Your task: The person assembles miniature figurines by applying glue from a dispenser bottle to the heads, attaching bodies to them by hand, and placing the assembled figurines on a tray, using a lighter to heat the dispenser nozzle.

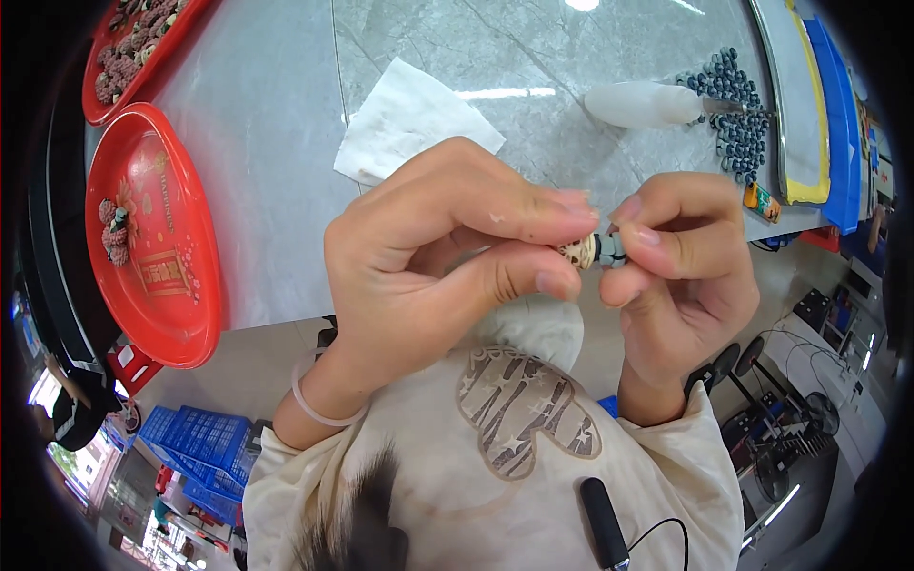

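My left hand [419,243] pinches a small cream piece with a textured surface [578,252] between thumb and fingers. My right hand [700,252] grips a small grey-blue piece with a dark band [611,249] in its fingertips. The two pieces meet end to end in front of my chest, above the table's near edge; fingers cover part of both. Past my left hand lies a white cloth or tissue [409,119]. A white squeeze bottle with a thin tip [643,105] rests on its side beyond my right hand, its tip toward many small dark blue-grey pieces [741,143].
On the left, a red plate [195,285] carries a few small pinkish, bumpy figures [114,233]. Behind it another red tray [176,48] holds several more. A yellow-edged board [804,143] and blue bin [838,143] border the grey marbled table [276,190] at right.
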The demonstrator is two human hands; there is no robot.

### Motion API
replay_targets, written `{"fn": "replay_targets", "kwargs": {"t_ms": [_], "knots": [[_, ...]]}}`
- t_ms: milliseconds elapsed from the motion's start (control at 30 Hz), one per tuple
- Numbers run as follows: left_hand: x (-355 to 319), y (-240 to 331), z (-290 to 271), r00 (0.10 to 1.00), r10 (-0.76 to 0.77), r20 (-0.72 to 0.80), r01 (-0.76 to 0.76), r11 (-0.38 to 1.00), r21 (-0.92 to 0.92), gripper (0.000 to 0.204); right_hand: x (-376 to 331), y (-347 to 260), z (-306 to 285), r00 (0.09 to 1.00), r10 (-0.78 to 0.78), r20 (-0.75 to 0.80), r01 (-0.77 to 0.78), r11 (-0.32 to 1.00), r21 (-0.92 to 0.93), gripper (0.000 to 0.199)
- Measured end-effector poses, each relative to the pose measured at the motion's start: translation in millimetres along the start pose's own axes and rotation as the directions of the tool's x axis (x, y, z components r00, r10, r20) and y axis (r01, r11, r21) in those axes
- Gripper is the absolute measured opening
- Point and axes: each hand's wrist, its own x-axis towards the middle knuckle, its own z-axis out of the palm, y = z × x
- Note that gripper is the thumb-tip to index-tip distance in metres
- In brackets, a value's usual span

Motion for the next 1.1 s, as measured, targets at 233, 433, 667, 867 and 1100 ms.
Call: {"fn": "replay_targets", "kwargs": {"t_ms": [233, 433, 667, 867, 1100], "knots": [[-2, 11, -3, 0.980, -0.199, 0.012, 0.197, 0.962, -0.190, 0.022, 4, 1, 6, 0.996, -0.089, -0.016, 0.088, 0.993, -0.081, 0.024], [-1, 28, 0, 0.893, -0.441, 0.090, 0.402, 0.694, -0.598, 0.033, -4, -3, 6, 0.967, -0.253, 0.033, 0.251, 0.919, -0.303, 0.027], [-3, 111, -96, 0.972, 0.013, -0.236, 0.193, 0.533, 0.824, 0.031, -6, 8, -2, 0.982, -0.190, 0.018, 0.188, 0.945, -0.267, 0.035], [65, 144, -136, 0.997, -0.055, -0.045, 0.062, 0.340, 0.938, 0.026, 7, 6, -3, 0.990, -0.127, 0.055, 0.135, 0.971, -0.197, 0.024], [135, 80, -161, 0.967, -0.114, 0.230, -0.195, 0.255, 0.947, 0.018, 6, 2, -17, 0.992, -0.118, -0.055, 0.103, 0.970, -0.219, 0.018]]}}
